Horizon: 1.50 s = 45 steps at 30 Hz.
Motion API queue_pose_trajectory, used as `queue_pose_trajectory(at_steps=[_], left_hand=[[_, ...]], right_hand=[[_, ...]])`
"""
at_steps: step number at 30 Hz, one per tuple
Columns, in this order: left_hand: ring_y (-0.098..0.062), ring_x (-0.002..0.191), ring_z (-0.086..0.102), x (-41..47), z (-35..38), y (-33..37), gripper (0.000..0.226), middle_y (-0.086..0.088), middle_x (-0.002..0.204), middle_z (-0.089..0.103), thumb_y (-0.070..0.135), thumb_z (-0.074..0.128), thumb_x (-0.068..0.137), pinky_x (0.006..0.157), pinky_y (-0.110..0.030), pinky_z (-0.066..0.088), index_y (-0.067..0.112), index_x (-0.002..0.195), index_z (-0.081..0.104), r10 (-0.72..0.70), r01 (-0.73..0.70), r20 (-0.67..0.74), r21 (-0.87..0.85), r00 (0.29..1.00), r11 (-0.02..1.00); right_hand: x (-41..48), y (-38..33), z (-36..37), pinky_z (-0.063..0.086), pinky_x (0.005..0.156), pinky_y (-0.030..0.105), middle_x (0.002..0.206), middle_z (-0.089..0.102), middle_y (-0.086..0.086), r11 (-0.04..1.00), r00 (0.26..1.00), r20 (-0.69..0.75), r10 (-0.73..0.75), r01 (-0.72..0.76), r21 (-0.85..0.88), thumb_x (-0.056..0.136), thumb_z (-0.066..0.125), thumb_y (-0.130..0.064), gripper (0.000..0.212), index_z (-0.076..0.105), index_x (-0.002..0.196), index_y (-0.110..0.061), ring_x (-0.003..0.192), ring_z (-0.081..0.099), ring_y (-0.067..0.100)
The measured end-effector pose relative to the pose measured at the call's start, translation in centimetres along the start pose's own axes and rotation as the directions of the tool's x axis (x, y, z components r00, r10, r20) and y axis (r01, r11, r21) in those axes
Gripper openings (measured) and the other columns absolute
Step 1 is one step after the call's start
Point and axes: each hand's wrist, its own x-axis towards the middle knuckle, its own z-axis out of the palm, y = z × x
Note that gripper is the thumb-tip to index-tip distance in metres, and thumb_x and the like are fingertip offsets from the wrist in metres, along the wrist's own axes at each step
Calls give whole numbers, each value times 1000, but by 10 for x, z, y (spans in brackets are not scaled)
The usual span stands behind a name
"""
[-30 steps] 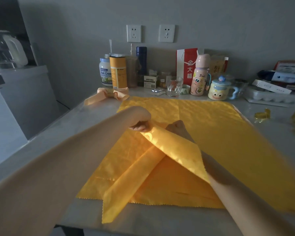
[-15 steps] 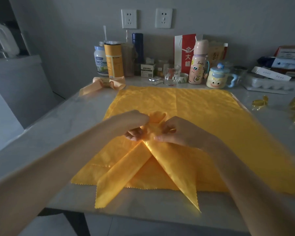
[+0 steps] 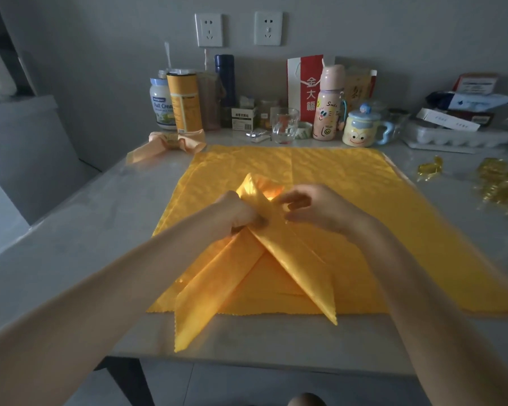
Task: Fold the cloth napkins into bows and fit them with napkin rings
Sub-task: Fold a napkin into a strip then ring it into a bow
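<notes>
near the table's point(image 3: 100, 230) front edge the left hand point(image 3: 235, 215) pinches the napkin point(image 3: 294, 259) where its tails cross, so hold that firm while the right hand point(image 3: 320, 209), fingers curled, grip unclear, shapes the loop.

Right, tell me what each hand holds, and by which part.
Left hand pinches the folded yellow napkin where its tails cross. Right hand curls beside the loop; its grip cannot be told.
</notes>
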Motion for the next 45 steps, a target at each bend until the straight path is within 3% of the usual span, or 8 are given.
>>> queue_pose_trajectory(at_steps=[6, 12, 18, 23, 29, 36, 42, 45], left_hand=[[-23, 90, 52, 27, 18, 10, 65, -9, 104, 54, 17, 79, 74, 72, -30, 42, 1, 128, 47, 32, -49, -107, -165, 994, 985], [-22, 89, 53, 53, 47, 28, 51, -11, 107, 59, 16, 79, 74, 73, -30, 43, 5, 117, 53, 105, -157, -170, -327, 980, 932], [-20, 90, 50, 69, 66, 36, 50, -7, 104, 55, 18, 78, 75, 74, -30, 39, 6, 116, 53, 245, -311, -263, -247, 933, 918], [-24, 89, 52, 83, 72, 30, 41, -9, 102, 58, 22, 77, 75, 73, -33, 41, 8, 105, 53, 280, -347, -323, -176, 904, 921], [-26, 88, 53, 81, 76, 25, 38, -7, 96, 57, 24, 73, 78, 71, -33, 40, 9, 105, 51, 350, -402, -356, -79, 866, 912], [-24, 89, 52, 81, 67, 28, 39, -9, 100, 58, 23, 76, 75, 74, -34, 43, 8, 102, 52, 284, -343, -320, -144, 904, 928], [-27, 96, 57, 79, 20, 14, 53, -8, 107, 58, 20, 79, 73, 69, -30, 42, 3, 113, 50, 171, -259, -360, -212, 917, 942], [-33, 115, 47, 61, 6, 4, 67, -11, 120, 45, 21, 76, 77, 80, -37, 42, 8, 124, 29, 55, -133, -379, -184, 924, 974]], right_hand=[[-16, 58, -70, 51, 76, 24, 94, 63, 2, 977, 906, -379, 188, -134, 165, 89, 58, -4, 13, 64, 98, -12, 87, 59, 15], [-52, 158, -140, 45, 91, 38, 113, 63, 19, 854, 627, -750, 211, -491, -171, 82, 55, 1, 26, 64, 105, -4, 105, 57, 34], [-49, 185, -152, 31, 103, 40, 132, 46, 18, 649, 595, -780, 191, -673, -354, 80, 55, -5, 39, 55, 120, -9, 124, 37, 35], [-40, 192, -164, -3, 114, 47, 156, 2, 21, 422, 585, -766, 267, -785, -453, 89, 47, -23, 40, 48, 128, -14, 143, -4, 36], [-40, 200, -181, -6, 112, 56, 154, 14, 19, 263, 536, -723, 435, -844, -467, 96, 29, -37, 53, 42, 139, -9, 143, 2, 35], [-41, 187, -176, 8, 110, 44, 139, 43, 10, 398, 680, -721, 132, -703, -590, 93, 46, -23, 33, 60, 118, -9, 134, 20, 28], [-31, 134, -150, 37, 93, 48, 105, 68, 7, 782, 728, -670, -146, -330, -529, 85, 60, -2, 22, 74, 98, -13, 101, 54, 35], [-31, 89, -123, 42, 81, 18, 89, 66, -4, 899, 774, -602, -196, -102, -425, 82, 64, 2, 20, 75, 90, -13, 83, 60, 12]])
